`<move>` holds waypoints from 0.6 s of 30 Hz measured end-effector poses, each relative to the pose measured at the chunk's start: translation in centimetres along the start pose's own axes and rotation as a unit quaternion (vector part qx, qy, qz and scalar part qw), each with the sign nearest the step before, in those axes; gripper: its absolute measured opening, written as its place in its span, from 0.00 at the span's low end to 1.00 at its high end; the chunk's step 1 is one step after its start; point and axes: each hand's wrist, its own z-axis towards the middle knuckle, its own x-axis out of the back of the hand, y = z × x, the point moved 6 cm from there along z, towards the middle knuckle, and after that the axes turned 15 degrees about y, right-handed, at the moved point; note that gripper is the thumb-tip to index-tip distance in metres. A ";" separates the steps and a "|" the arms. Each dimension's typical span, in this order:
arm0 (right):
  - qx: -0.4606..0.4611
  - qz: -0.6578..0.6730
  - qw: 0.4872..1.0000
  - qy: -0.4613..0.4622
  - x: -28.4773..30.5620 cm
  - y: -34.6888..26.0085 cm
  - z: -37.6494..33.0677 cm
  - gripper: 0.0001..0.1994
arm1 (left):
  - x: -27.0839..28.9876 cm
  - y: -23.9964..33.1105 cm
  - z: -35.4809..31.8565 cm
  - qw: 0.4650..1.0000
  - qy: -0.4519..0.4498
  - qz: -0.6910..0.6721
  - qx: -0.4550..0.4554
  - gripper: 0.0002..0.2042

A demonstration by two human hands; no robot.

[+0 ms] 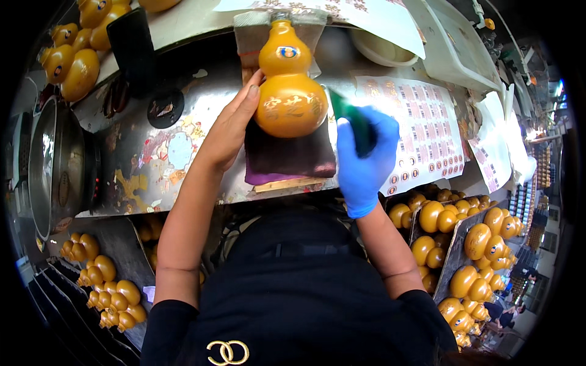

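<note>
Already labelled, the glossy orange gourd-shaped bottle (289, 79) lies on the desk (152, 152).
Bare left hand (232, 131) steadies it, open-palmed; blue-gloved right hand (365, 149) grips a green tool (351, 119); more bottles wait nearby.

Black short-sleeved top, 1 blue glove on right hand (361, 160)

Left hand (231, 125) bare — right hand (364, 152) gloved

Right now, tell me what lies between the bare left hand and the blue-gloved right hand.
In the head view, the orange gourd-shaped bottle lies between them on a dark cloth pad. The left hand touches its side; the right hand grips a green tool.
</note>
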 end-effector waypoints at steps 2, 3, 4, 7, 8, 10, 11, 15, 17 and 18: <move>0.148 0.041 0.986 -0.070 -1.5 -3.6 -0.6 0.17 | -0.1 0.2 -0.2 1.000 -0.012 -0.012 0.021 0.32; 0.152 0.092 0.975 -0.130 -2.5 -4.4 -1.2 0.19 | -0.2 0.3 -0.2 0.999 -0.020 -0.018 0.031 0.32; 0.200 0.045 0.970 -0.133 -3.2 -4.4 -2.4 0.21 | -0.2 0.2 -0.1 0.998 -0.017 -0.042 0.036 0.31; 0.254 -0.016 0.949 -0.187 -4.7 -5.1 -4.0 0.18 | 0.1 -0.1 0.1 0.999 -0.022 -0.028 0.026 0.31; 0.256 -0.032 0.941 -0.220 -5.2 -5.4 -4.3 0.17 | -0.1 -0.1 0.2 0.998 -0.029 -0.049 0.031 0.31; 0.260 -0.065 0.920 -0.286 -5.9 -6.2 -4.5 0.17 | 0.1 0.2 0.0 0.999 -0.019 -0.037 0.031 0.31; 0.223 -0.020 0.932 -0.284 -5.8 -5.8 -4.3 0.16 | 0.1 0.4 0.1 0.999 -0.017 -0.032 0.030 0.31; -0.013 0.107 0.954 -0.281 -4.2 -4.1 -0.3 0.14 | 0.6 0.2 -0.3 0.998 -0.007 -0.055 -0.003 0.28; -0.069 0.127 0.951 -0.274 -4.0 -2.3 3.0 0.15 | 0.5 -0.1 -0.8 0.999 -0.014 -0.045 -0.008 0.28; -0.064 0.138 0.941 -0.302 -4.9 -1.7 4.4 0.14 | 0.4 -0.2 -0.9 0.998 -0.017 -0.053 -0.006 0.28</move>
